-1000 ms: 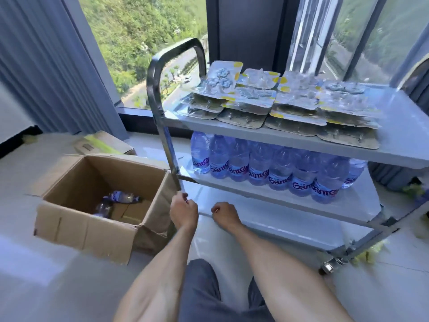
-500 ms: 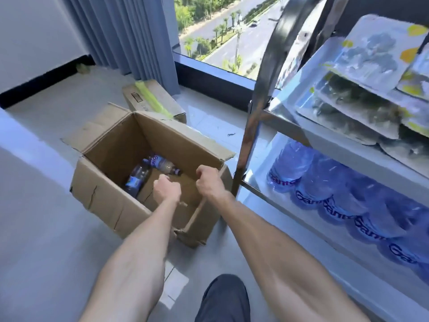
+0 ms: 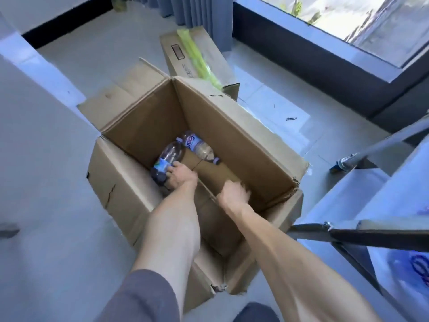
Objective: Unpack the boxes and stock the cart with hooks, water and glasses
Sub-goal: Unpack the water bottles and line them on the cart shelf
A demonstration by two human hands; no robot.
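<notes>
Two water bottles lying in the open cardboard box [image 3: 243,145]

One water bottle [image 3: 166,162] is grasped by the left hand [image 3: 180,176] fingers; the second bottle [image 3: 199,147] lies just beyond them. The right hand [image 3: 233,194] is blurred; its fingers' state cannot be told.

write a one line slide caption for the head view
Left hand grips one of two water bottles lying in the open cardboard box; right hand reaches in beside it.

You're over a pale grey floor [image 3: 58,205] lit by daylight from a low window [image 3: 362,24] at top right — dark sill beneath, grey-blue curtain [image 3: 185,8] beside it, black skirting [image 3: 69,22] along the white wall.
</notes>
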